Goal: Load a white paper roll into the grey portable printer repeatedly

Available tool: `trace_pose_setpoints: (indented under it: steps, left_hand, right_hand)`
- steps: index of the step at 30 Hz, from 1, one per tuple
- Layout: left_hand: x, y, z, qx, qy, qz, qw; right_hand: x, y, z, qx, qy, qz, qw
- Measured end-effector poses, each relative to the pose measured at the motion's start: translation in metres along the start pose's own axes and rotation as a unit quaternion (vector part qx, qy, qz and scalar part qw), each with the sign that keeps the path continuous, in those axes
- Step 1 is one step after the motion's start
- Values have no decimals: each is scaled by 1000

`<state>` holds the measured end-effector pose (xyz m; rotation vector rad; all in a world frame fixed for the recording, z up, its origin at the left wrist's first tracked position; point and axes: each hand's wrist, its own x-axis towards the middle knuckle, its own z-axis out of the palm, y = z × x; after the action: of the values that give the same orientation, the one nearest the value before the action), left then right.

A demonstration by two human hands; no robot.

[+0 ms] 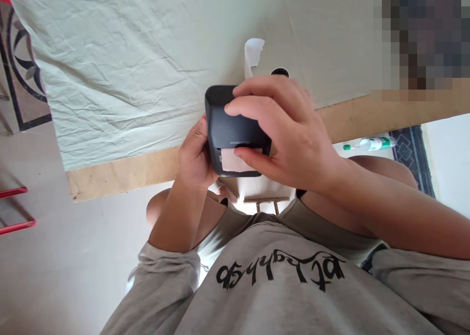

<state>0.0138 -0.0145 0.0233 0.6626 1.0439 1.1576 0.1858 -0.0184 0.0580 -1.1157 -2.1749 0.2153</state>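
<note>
A black label printer [231,122] is held up over the table's near edge, in the middle of the head view. My left hand [194,156] grips its left side, with most of the fingers hidden behind it. Across the top and right side lies my right hand [301,134], its fingers bent over the lid and its thumb on a pale paper label [231,163] at the printer's front slot. Just beyond the printer, a curled strip of white paper [253,53] with a torn end rises from the table. A small round dark-topped object [280,72] shows partly behind my right hand.
A wrinkled pale green cloth [128,70] covers the table, whose bare wooden edge [121,178] runs along the near side. On the floor at right lies a plastic bottle [374,144] beside a dark patterned mat [414,154]. Red bars [16,225] stand at far left. The upper right is pixelated.
</note>
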Motion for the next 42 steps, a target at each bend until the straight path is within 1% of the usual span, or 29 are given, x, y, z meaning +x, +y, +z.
trace_pose_setpoints:
  steps: [2,3,5,6,8,10,12,13,15,17,18,20,22,23,24,26,30,31,34,36,37,38,39,40,41,42]
  left_hand:
    - [0,1,2,5,-5,1,1000]
    - [-1,1,3,2,-1,13,1000]
    - [-3,2,4,-8,-2,27,1000]
    - [-4,2,5,-12,-13,26,1000]
    - [-5,3,6,-5,-54,7,998]
    - [-7,5,9,8,-83,0,997]
    - [-8,6,11,11,-87,10,996]
    - [-8,7,12,10,-86,13,996]
    - [-9,6,13,9,-85,23,996]
    - [-9,5,13,17,-99,36,994]
    - [-9,3,13,20,-106,42,993]
    - [-8,0,12,21,-108,53,993]
    - [-8,-2,11,22,-89,51,995]
    - [-7,-3,11,24,-80,45,996]
    - [-7,-3,10,28,-76,39,996]
    - [-6,-4,9,30,-80,35,996]
    - [-6,-6,9,15,-105,50,993]
    - [-6,-6,10,13,-108,49,993]
    - [-8,-3,10,14,-101,30,994]
    - [-10,-1,8,12,-92,10,996]
    - [-10,0,6,7,-83,3,997]
    - [-9,0,4,1,-69,1,998]
    - [-9,-1,3,-5,-54,3,999]
    - [-7,-1,1,-10,-40,11,999]
    - [-6,-2,0,-15,-31,18,999]
    - [-4,-2,0,-21,-31,23,999]
  right_hand:
    - [2,2,-3,-9,28,2,1000]
    - [3,2,-3,-27,60,-4,998]
    - [4,3,-4,-65,142,-41,987]
    - [4,3,-4,-80,185,-46,978]
    - [4,2,-5,-95,256,-33,961]
    - [3,1,-7,-105,271,-2,957]
    - [2,1,-10,-113,235,7,965]
    - [2,0,-12,-116,207,6,972]
    - [2,-1,-13,-125,144,27,981]
    - [4,-3,-12,-138,89,45,985]
    - [6,-4,-13,-146,57,62,986]
    - [8,-7,-14,-154,-28,105,982]
    - [10,-8,-16,-148,-115,139,972]
    - [10,-8,-17,-137,-141,147,969]
    - [10,-8,-18,-124,-150,147,970]
    - [8,-5,-17,-102,-146,138,974]
    - [7,0,-14,-103,-143,137,975]
    - [8,1,-15,-90,-141,141,976]
    - [12,2,-24,8,-137,152,979]
    - [13,5,-32,93,-139,160,973]
    - [14,7,-35,149,-143,168,964]
    - [14,10,-38,214,-151,179,948]
    - [14,13,-39,292,-155,191,924]
    - [14,16,-39,366,-156,206,894]
    - [15,19,-39,417,-149,223,868]
    - [15,22,-37,425,-134,238,863]
